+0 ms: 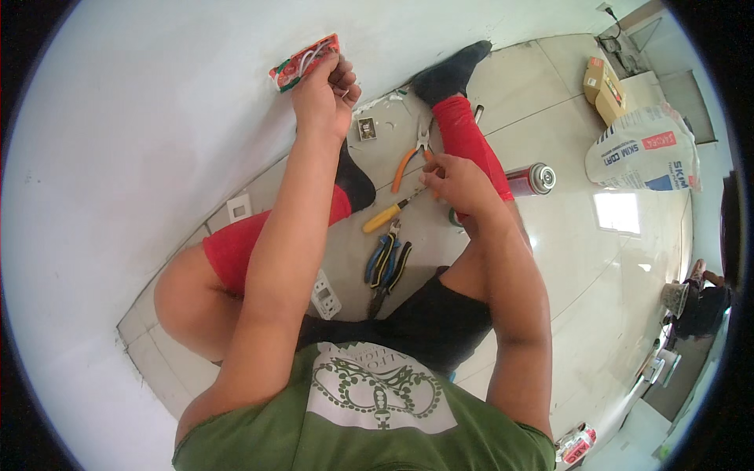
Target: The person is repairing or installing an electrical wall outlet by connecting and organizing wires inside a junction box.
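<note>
My left hand (326, 94) is raised to an orange electrical box (305, 61) set in the white wall. Its fingers are curled, pinching at the pale wires (316, 56) that come out of the box; the fingertips are partly hidden. Lower down, my right hand (465, 185) hovers over the floor by my right shin. Thumb and fingers are pinched together there, and whatever is between them is too small to name. Below that hand lie orange-handled pliers (405, 168) and a yellow-handled screwdriver (383, 217).
Two more pliers (380, 257) lie between my legs, close to a white socket plate (324, 296). A white frame (239, 206) leans by the wall and a small module (367, 129) sits near my left foot. Rightward are a spray can (536, 180), a sack (644, 149) and a yellow box (603, 90).
</note>
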Tool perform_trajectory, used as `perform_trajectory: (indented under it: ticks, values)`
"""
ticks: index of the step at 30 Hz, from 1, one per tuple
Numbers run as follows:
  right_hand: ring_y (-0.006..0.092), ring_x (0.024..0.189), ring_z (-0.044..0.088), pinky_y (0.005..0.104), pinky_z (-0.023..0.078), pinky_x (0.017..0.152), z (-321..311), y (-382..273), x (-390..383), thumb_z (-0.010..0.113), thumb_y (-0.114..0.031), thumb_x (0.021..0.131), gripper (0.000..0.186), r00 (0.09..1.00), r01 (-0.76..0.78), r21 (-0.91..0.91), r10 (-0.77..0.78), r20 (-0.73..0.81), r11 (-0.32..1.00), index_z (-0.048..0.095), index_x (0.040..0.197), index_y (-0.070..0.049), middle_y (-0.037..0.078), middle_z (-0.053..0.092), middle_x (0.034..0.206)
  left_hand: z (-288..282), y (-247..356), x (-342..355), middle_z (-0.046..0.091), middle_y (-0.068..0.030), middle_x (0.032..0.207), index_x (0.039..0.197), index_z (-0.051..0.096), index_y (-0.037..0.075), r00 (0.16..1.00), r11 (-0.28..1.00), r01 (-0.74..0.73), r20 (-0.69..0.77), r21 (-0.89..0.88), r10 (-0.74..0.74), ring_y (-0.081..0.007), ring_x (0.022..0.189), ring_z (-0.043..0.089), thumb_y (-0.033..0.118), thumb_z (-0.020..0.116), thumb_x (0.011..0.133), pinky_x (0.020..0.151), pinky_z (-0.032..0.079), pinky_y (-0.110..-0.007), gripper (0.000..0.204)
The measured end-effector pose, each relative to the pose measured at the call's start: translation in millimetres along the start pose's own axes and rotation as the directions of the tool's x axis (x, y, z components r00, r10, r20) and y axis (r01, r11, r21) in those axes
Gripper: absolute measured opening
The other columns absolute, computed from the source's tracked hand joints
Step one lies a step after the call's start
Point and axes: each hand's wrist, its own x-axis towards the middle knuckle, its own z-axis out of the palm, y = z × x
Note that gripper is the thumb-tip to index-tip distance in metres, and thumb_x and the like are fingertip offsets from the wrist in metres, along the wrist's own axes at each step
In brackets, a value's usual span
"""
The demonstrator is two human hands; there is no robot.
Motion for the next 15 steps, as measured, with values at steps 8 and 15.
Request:
perform_trajectory:
  ticks: [8, 15]
  values:
    - [0.0400, 0.098, 0.071, 0.0473, 0.054, 0.088, -1.4, -2.3, 0.1, 0.069, -0.033, 0.091, 0.034, 1.000, -0.005, -0.027, 0.005, 0.006, 1.000, 0.071, 0.108, -0.003, 0.023, 0.073, 0.101, -2.8, 1.2, 5.4, 0.067, -0.0007, 0.086, 0.099, 0.070, 0.012, 1.000, 1.000, -0.013, 0.026, -0.009, 0.013, -0.0100, 0.072, 0.062, 0.019, 0.070, 0.098, 0.060, 0.052, -0.026, 0.007]
    - [0.0312, 0.086, 0.071, 0.0425, 0.054, 0.080, 1.7, 3.1, 1.2, 0.070, -0.030, 0.093, 0.033, 1.000, 0.027, -0.039, -0.028, -0.013, 0.999, 0.070, 0.109, -0.001, 0.017, 0.072, 0.091, -0.4, 6.8, -2.3, 0.070, -0.0015, 0.089, 0.100, 0.070, 0.011, 0.995, 0.997, 0.068, 0.074, -0.025, -0.066, -0.0108, 0.074, 0.064, 0.018, 0.067, 0.100, 0.061, 0.054, -0.025, 0.007]
